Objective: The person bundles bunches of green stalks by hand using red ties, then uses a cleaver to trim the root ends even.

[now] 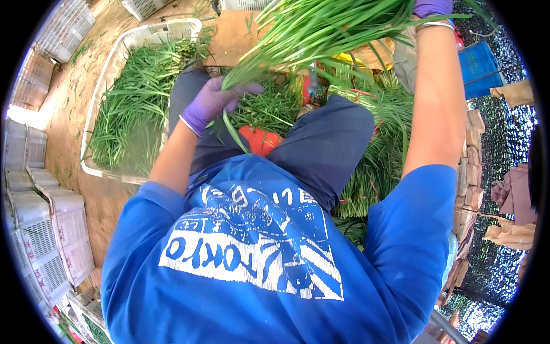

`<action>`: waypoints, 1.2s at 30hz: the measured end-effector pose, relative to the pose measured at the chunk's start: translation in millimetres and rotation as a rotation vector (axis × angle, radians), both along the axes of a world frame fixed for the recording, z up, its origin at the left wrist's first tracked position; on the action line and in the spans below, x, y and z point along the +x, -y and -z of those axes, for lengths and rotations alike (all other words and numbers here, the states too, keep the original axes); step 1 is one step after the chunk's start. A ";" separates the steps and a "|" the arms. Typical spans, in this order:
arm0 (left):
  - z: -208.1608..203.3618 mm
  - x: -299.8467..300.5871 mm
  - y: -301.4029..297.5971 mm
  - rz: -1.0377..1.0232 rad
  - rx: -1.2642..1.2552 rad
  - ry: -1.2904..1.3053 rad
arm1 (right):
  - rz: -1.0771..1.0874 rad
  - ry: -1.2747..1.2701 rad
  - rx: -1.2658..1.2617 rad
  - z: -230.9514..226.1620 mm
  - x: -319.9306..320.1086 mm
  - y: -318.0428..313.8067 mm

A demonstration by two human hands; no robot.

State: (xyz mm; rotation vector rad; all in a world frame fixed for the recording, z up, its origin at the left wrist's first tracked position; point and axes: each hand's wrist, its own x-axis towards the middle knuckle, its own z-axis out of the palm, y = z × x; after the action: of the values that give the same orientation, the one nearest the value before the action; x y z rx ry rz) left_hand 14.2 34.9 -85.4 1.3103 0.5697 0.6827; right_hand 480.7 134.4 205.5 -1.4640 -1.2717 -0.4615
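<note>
A long bunch of green chives (326, 34) stretches across the upper middle. My right hand (433, 7), in a purple glove, grips one end of it at the top edge; its fingers are partly hidden there. At the opposite end, my left hand (215, 102), gloved alike, pinches some leaves. A loose leaf (234, 133) hangs below it toward my lap. Between my knees lie more loose chives (266, 106), with a red thing (260, 139) under them. Beside my right leg are tied chive bundles (372, 155).
A white plastic crate (91, 155) full of chives stands at my left. Ahead is a brown board (232, 43). Stacked pale crates (51, 229) line the far left. On the right are bricks (472, 155), a blue container (480, 69) and dark netting (487, 195).
</note>
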 end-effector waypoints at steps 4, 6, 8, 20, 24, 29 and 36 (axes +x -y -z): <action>8.1 -28.9 13.1 -0.124 -0.088 -0.226 | -0.732 -0.958 -0.005 -16.8 11.8 35.9; -5.3 -35.8 13.9 -0.009 0.005 -0.383 | -0.781 -0.977 -0.043 -17.9 -9.0 66.9; -35.2 -34.0 11.0 0.165 0.531 -0.829 | -0.900 -1.074 -0.134 -17.0 -45.7 83.9; -117.4 104.2 -35.9 -0.133 0.141 0.151 | -1.083 -0.583 -0.510 8.7 -220.5 112.0; -61.3 124.6 -19.4 -0.016 -0.320 0.443 | -0.779 -0.651 -0.471 12.5 -188.8 72.1; -28.6 114.2 -3.3 0.223 -0.599 0.668 | -0.100 0.137 -0.512 23.7 -104.2 -12.6; -15.5 84.2 25.5 0.577 -0.653 0.584 | 0.258 -0.124 -0.362 33.2 -19.8 -32.5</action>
State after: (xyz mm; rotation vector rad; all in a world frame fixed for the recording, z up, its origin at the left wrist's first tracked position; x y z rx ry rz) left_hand 98.4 9.4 -70.0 0.5610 -0.0832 0.3181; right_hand 460.9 166.9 172.3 -1.9453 -1.1102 -0.3119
